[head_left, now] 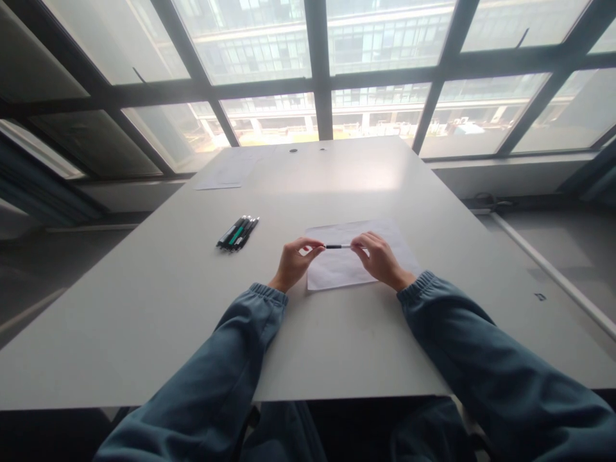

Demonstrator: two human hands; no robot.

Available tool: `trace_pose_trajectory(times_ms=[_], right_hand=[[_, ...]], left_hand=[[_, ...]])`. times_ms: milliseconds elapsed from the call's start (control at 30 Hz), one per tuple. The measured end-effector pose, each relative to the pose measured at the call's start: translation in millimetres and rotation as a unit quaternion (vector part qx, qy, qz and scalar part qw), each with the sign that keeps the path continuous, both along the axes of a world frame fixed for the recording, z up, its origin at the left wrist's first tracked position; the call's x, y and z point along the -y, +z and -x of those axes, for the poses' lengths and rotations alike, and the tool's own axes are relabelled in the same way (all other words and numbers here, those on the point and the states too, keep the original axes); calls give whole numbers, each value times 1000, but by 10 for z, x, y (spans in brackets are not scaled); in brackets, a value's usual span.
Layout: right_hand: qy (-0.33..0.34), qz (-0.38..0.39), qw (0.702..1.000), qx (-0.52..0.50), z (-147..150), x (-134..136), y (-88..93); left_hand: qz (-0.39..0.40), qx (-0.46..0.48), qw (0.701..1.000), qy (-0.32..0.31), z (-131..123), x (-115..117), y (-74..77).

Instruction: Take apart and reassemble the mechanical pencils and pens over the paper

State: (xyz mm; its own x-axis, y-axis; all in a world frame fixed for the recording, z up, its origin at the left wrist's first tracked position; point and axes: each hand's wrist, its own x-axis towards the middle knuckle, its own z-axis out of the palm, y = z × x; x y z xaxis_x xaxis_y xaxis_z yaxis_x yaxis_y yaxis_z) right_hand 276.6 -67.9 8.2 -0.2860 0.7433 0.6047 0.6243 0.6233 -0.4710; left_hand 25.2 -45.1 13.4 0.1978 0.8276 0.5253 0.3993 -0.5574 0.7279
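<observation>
A black and white pen [337, 246] lies sideways between my two hands, above a white sheet of paper [337, 273]. At its left end, my left hand [294, 262] pinches it between thumb and fingertips. My right hand [381, 258] grips the other end the same way, and its fingers hide that tip. A small red spot, too small to name, shows by my left fingers. The paper lies flat on the table, partly covered by my right hand and wrist.
Several dark pens [239, 233], one with a green part, lie bundled left of my hands on the white table [158, 321]. More paper [224, 174] lies at the far left. Two small round items sit near the far edge, before large windows. A small dark mark [540, 297] is at right.
</observation>
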Motion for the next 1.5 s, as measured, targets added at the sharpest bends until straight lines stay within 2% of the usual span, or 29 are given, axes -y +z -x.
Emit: trace_pose_trajectory(times_ms=[833, 1133, 1500], right_hand=[[40, 10, 999, 2, 10, 1, -15], [13, 17, 1000, 16, 17, 9, -9], [31, 2, 998, 54, 19, 20, 11]], left_hand=[[-39, -15, 999, -25, -11, 62, 76], [-39, -25, 998, -44, -21, 84, 80], [-50, -12, 997, -55, -34, 94, 107]])
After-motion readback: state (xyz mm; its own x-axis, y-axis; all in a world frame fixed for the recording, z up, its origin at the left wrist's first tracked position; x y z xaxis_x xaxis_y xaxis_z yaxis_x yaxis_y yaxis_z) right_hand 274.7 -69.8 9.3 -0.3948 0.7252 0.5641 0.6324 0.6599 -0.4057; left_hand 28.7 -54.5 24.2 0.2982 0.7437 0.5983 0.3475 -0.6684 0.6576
